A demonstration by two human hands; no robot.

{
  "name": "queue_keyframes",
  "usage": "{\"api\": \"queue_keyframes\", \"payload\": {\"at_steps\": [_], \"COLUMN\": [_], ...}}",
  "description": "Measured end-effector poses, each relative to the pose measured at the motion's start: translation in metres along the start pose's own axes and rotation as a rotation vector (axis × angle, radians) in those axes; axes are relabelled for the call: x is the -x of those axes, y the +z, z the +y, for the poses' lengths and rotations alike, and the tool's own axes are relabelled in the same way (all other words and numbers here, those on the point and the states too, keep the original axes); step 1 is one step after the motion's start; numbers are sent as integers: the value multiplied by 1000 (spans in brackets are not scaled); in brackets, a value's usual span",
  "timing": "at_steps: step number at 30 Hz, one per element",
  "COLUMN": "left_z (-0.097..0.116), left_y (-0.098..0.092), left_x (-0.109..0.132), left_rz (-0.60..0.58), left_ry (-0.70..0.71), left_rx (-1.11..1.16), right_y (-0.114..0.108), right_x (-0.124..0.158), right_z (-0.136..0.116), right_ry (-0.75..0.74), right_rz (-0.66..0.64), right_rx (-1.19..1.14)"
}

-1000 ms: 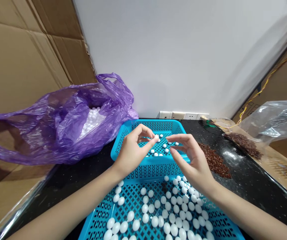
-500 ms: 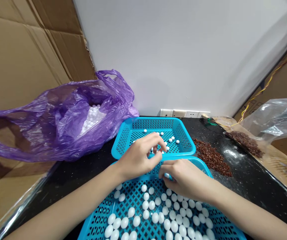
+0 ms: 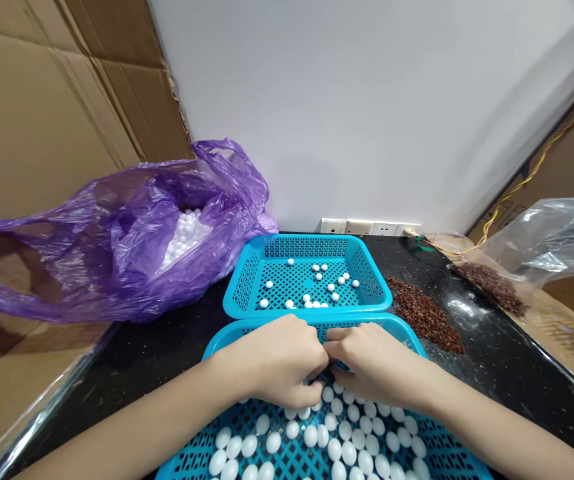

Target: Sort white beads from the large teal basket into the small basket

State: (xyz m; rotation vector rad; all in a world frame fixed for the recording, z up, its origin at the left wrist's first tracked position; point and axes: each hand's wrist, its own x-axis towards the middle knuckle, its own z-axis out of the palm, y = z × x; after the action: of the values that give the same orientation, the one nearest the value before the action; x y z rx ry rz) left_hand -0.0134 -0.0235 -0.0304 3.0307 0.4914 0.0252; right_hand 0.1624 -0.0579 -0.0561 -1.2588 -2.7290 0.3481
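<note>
Over the far end of the near blue plastic basket, my two hands meet, fingertips close together. My left hand has its fingers curled inward, thumb low above the balls; what they hold, if anything, is hidden. My right hand stays closed in a pinch, in which a white ball showed a moment earlier; its fingers now cover that spot. Many small, smooth white balls lie loose across the near basket's mesh floor, thickest at the right.
Behind stands a second blue basket with several white balls. A purple plastic bag of white balls sits at left beside cardboard. Reddish-brown granules are heaped on the black counter; a clear bag lies at right.
My left hand has come down and back from above the far basket to my right hand, uncovering the balls there. My right hand has barely moved.
</note>
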Motion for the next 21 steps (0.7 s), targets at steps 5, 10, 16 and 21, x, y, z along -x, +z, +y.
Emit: {"api": "queue_keyframes", "payload": {"at_steps": [5,10,16,21], "left_z": [1,0,0,1], "left_y": [-1,2,1,0], "left_x": [1,3,2,1], "left_rz": [-55,-129,-137,-119], "left_ry": [-32,-64,-76,-37], "left_rx": [-2,9,59,121], "right_y": [-2,-1,-1,-1], "right_x": [-2,-4,-4,-5], "right_z": [-1,1,2,1], "right_ry": [5,11,71,77], "right_rz": [-18,-16,-6,-11], "right_rx": [-16,-1,7,-14]}}
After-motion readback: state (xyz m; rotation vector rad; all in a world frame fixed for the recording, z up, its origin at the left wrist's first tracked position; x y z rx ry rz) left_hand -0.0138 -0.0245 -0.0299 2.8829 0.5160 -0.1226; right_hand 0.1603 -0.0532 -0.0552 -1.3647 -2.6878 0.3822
